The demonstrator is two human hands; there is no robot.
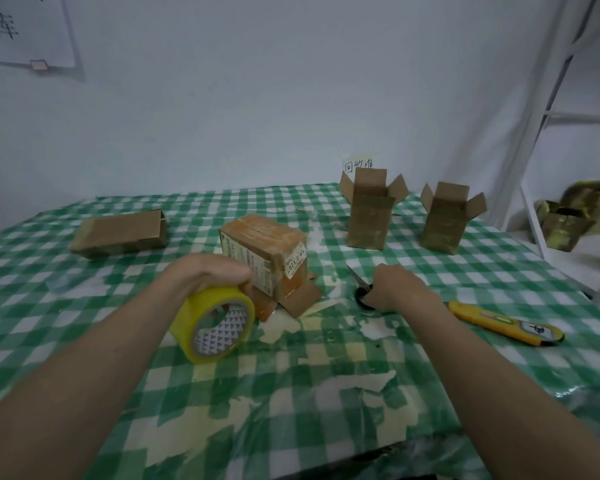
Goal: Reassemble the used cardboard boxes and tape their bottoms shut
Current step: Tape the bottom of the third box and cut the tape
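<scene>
L hand [210,275] grips yellow tape roll [212,323] from above, just beside labelled box [264,259] mid-table w/ bottom up, prob ready to pull a strip. R hand [397,287] curls onto scissors [362,289], likely for cutting. Two upright boxes [369,216] wait behind.

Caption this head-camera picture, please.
Left hand holds tape roll, right hand grips scissors beside box.

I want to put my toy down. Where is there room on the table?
Near edge of the table, between the two forearms, is bare. So is the strip between the flat box and the left hand. Crowded: around the taped box, tape roll, scissors and knife.
</scene>
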